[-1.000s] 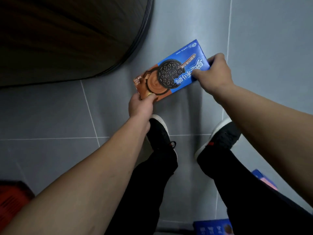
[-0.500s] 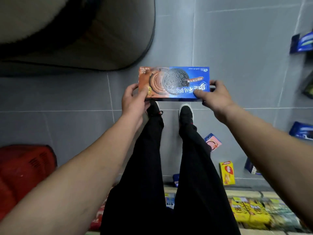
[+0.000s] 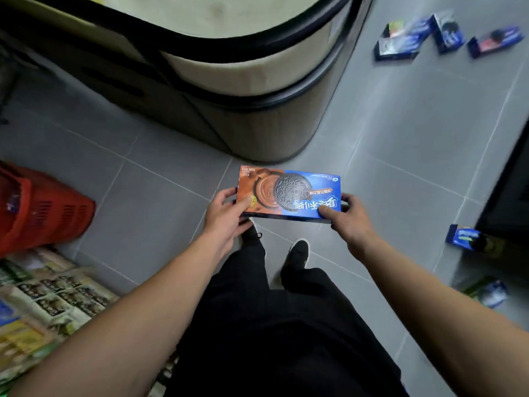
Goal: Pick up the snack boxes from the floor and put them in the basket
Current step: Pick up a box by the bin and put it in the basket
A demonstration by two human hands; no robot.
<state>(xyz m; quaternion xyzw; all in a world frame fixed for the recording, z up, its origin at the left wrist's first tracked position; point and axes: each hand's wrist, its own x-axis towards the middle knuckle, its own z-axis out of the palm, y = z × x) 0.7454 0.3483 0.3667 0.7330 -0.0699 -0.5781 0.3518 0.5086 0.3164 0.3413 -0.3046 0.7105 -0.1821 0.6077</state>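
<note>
I hold a blue and brown cookie box [image 3: 289,193] flat in front of me, above my feet. My left hand [image 3: 226,216] grips its brown left end and my right hand [image 3: 347,222] grips its blue right end. The red plastic basket [image 3: 43,207] stands on the floor at the far left, well apart from the box. Several more blue snack boxes [image 3: 398,43] lie on the grey tiles at the top right, another blue box [image 3: 465,237] lies at the right, and a blurred packet [image 3: 486,292] lies below it.
A large rounded beige counter with black trim [image 3: 252,81] fills the top middle, just beyond the box. Shelved snack packets [image 3: 48,299] line the lower left. A dark fixture [image 3: 512,179] stands at the right edge. Grey floor tiles lie between me and the basket.
The view has swung and lifted: the basket and counter now show more fully. The box stays held level in both hands; a second ago it was tilted.
</note>
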